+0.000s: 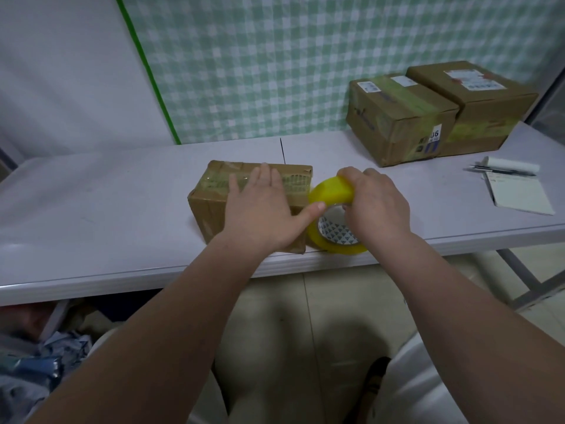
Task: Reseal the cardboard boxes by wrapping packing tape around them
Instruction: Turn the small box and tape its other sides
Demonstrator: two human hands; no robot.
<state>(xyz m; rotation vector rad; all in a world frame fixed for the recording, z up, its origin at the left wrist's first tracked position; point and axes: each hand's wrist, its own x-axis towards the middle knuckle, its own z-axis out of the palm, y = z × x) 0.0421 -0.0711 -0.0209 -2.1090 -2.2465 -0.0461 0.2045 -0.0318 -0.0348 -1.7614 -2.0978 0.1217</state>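
Note:
A small brown cardboard box [211, 191] lies near the front edge of the white table [107, 203], with tape across its top. My left hand [263, 209] presses flat on the box's top, fingers straight, thumb reaching toward the tape roll. The yellow packing tape roll [331, 191] stands on edge against the box's right end. My right hand [376, 203] grips the roll from above, fingers curled over its rim and into the core.
Two larger cardboard boxes [397, 117] [477, 96] stand side by side at the table's back right. A notepad [519, 197], a pen [501, 171] and a white paper roll [510, 165] lie at the right edge. Clutter sits under the table at left.

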